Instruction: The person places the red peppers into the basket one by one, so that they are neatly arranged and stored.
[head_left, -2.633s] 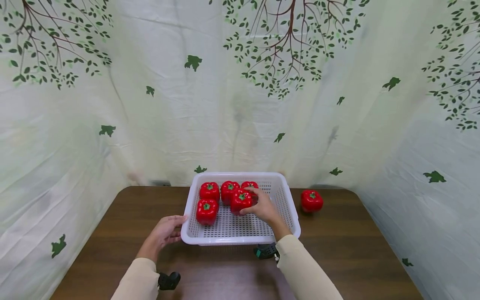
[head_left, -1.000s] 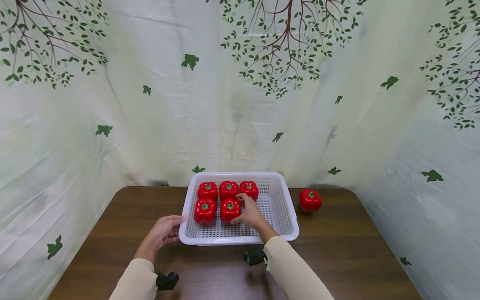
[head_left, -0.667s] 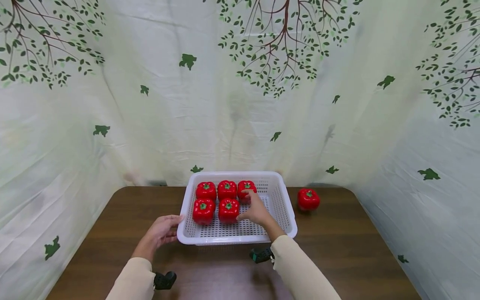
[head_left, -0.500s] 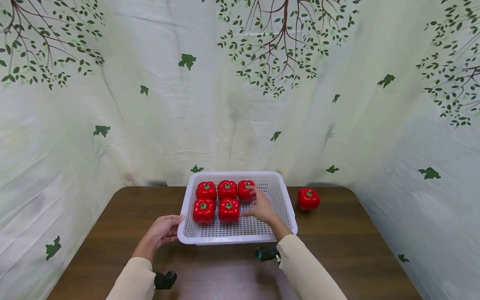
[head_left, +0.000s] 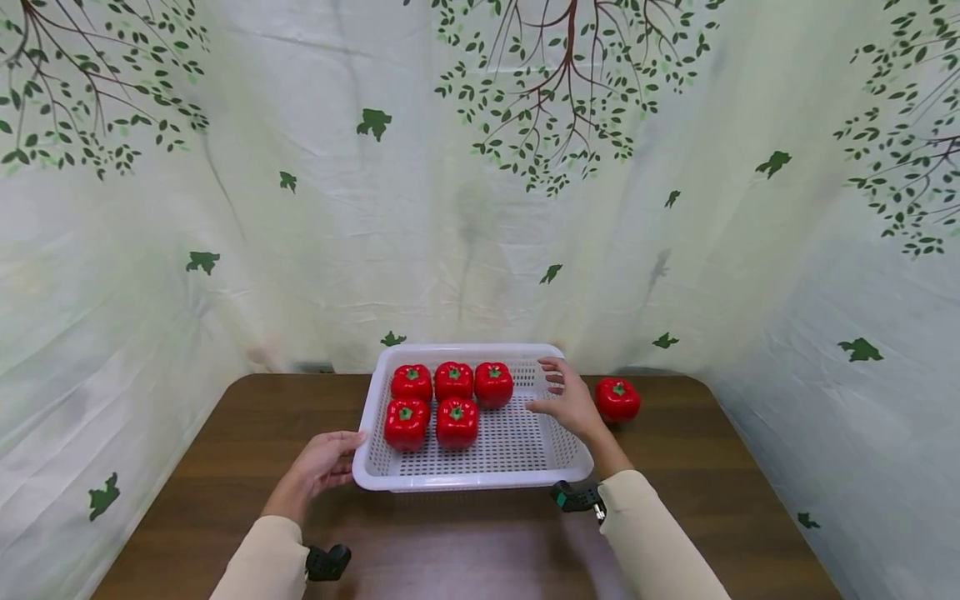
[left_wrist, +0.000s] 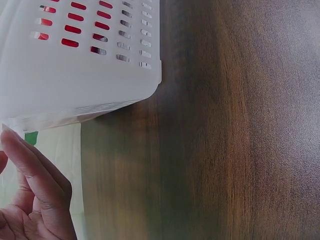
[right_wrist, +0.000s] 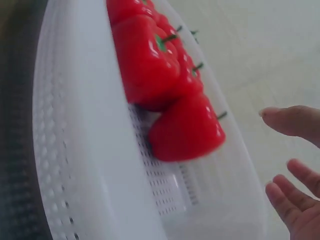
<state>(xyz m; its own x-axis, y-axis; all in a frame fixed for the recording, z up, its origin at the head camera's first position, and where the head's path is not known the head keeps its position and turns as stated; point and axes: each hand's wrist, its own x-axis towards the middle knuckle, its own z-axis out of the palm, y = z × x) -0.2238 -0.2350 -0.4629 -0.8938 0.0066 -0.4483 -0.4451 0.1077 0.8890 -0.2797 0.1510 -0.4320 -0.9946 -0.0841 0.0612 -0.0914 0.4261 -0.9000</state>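
Observation:
Several red bell peppers with green stems sit in the white perforated plastic basket (head_left: 465,481), three in the back row, with front-row peppers such as this front pepper (head_left: 457,422) beside the left one. My left hand (head_left: 324,463) is at the basket's left side, its fingertips touching the rim; in the left wrist view its fingers look fairly straight. My right hand (head_left: 572,404) hovers over the basket's right end, fingers spread with nothing between them. One more red bell pepper (head_left: 617,400) stands on the table just right of the basket, close behind my right wrist.
The basket rests on a dark brown wooden table (head_left: 720,500). A pale curtain (head_left: 450,208) printed with branches and green leaves hangs behind the table and around both sides. Black devices are strapped to both wrists, below beige sleeves.
My right hand set a red bell pepper in the front row, let it go, drew back and moved right across the basket. My left hand has stayed at the left rim.

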